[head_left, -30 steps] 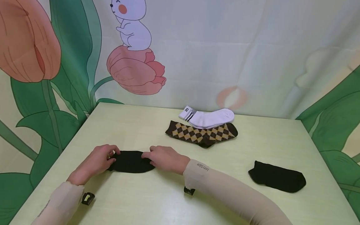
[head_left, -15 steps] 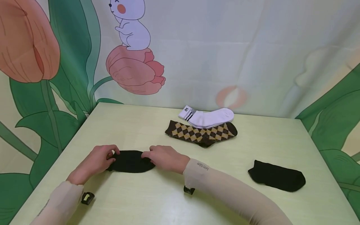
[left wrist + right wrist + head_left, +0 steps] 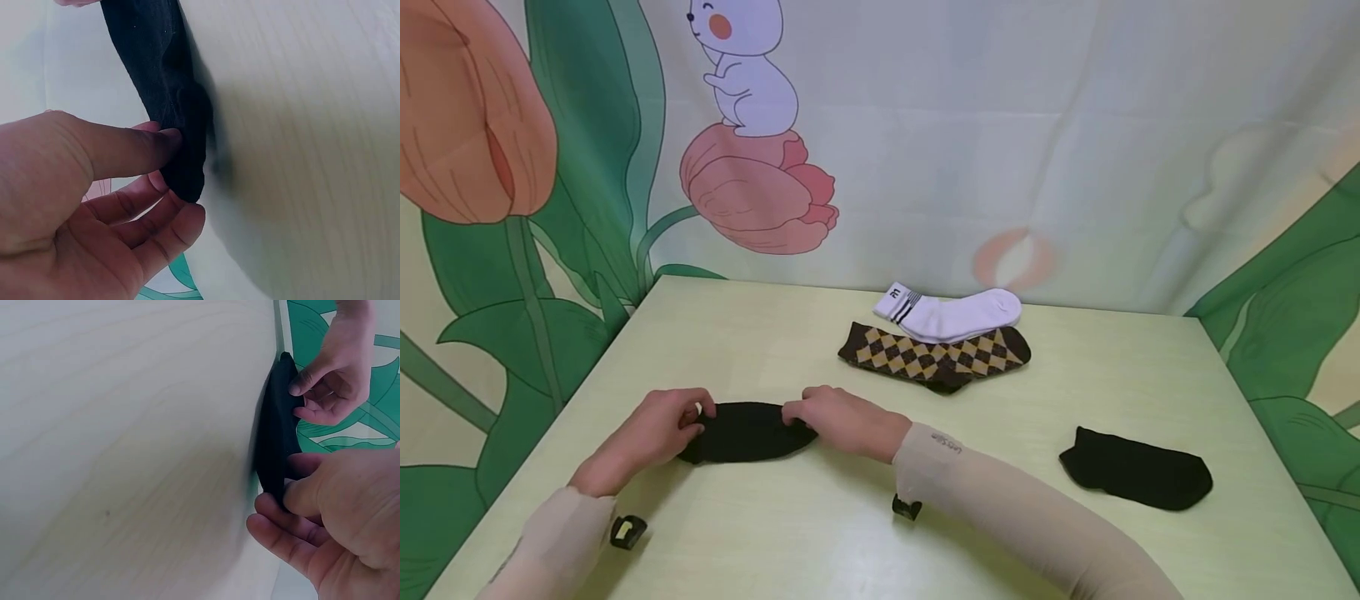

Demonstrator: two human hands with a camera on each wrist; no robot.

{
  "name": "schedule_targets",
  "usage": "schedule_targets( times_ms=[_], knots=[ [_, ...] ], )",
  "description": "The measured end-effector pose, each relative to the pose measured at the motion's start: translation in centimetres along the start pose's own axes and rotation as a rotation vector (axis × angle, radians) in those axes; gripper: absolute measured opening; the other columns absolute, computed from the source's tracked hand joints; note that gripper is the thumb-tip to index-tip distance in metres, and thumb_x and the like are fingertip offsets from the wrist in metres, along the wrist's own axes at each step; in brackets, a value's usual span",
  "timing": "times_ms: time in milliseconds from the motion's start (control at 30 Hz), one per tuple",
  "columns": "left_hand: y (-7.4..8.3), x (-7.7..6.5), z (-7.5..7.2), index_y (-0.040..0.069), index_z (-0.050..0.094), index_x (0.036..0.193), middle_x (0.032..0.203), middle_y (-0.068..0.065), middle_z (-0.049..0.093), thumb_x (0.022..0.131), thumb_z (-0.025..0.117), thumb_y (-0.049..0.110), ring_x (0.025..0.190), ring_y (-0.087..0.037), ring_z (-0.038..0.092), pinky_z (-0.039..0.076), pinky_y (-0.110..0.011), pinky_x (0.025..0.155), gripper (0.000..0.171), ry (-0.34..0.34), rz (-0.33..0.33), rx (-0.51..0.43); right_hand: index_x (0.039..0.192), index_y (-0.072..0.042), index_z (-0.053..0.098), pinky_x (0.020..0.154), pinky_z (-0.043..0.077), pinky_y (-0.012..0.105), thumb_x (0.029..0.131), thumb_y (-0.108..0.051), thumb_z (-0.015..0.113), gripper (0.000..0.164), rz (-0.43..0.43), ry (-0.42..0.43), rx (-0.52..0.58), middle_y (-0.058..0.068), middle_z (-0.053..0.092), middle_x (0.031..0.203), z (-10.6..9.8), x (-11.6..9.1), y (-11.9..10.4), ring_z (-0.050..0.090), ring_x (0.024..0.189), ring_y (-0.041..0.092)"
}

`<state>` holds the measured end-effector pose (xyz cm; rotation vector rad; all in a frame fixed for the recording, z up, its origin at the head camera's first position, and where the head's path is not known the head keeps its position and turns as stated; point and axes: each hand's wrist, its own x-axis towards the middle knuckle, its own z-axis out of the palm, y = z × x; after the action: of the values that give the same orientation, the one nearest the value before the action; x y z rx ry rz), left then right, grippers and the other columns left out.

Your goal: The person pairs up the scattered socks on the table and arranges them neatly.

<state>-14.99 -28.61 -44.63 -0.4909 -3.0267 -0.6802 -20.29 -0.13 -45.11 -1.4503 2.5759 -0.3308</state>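
Observation:
A black ankle sock (image 3: 747,433) stretches between both hands at the left of the table in the head view. My left hand (image 3: 664,423) pinches its left end. In the left wrist view the thumb lies over the black fabric (image 3: 172,81), with the fingers behind it. The opposite end is pinched by my right hand (image 3: 850,421). From the right wrist the sock (image 3: 275,434) appears nearly edge-on, close over the tabletop, both hands gripping it.
Another black ankle sock (image 3: 1138,471) lies flat on the right of the table (image 3: 985,425). Farther back, a brown argyle sock (image 3: 898,354) lies against a white sock (image 3: 970,315) with black stripes. A printed curtain (image 3: 925,167) hangs behind the table's back edge.
My hands have drawn slightly apart, the left one leftward and the right one a little rightward, pulling the black sock longer and tauter between them. The other socks stay in place.

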Motion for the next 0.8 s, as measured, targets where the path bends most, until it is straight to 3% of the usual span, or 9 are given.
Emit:
schedule_targets(
  times_ms=[267, 400, 800],
  knots=[
    [0.2, 0.1, -0.1, 0.007, 0.067, 0.099, 0.066, 0.003, 0.046, 0.087, 0.072, -0.009, 0.063, -0.013, 0.043, 0.040, -0.031, 0.063, 0.020, 0.017, 0.038, 0.003, 0.126, -0.012, 0.071, 0.094, 0.051, 0.023, 0.099, 0.007, 0.056, 0.036, -0.016, 0.026, -0.015, 0.002, 0.072, 0.118, -0.2, -0.6, 0.3, 0.067, 0.109, 0.014],
    [0.5, 0.2, -0.2, 0.007, 0.067, 0.099, 0.073, 0.002, 0.052, 0.087, 0.072, -0.010, 0.067, -0.013, 0.047, 0.044, -0.033, 0.065, 0.022, 0.007, 0.051, -0.011, 0.127, -0.013, 0.071, 0.097, 0.050, 0.025, 0.099, 0.006, 0.056, 0.037, -0.011, 0.035, -0.016, 0.001, 0.073, 0.120, -0.3, -1.1, 0.5, 0.067, 0.112, 0.014],
    [1.3, 0.4, 0.0, 0.009, 0.068, 0.099, 0.077, 0.004, 0.054, 0.086, 0.074, -0.009, 0.070, -0.013, 0.051, 0.046, -0.030, 0.064, 0.023, -0.001, 0.079, -0.037, 0.126, -0.016, 0.072, 0.095, 0.051, 0.025, 0.098, 0.005, 0.060, 0.037, -0.030, 0.071, -0.064, -0.002, 0.073, 0.115, -0.3, -2.6, 1.2, 0.067, 0.106, 0.013]
  ],
)
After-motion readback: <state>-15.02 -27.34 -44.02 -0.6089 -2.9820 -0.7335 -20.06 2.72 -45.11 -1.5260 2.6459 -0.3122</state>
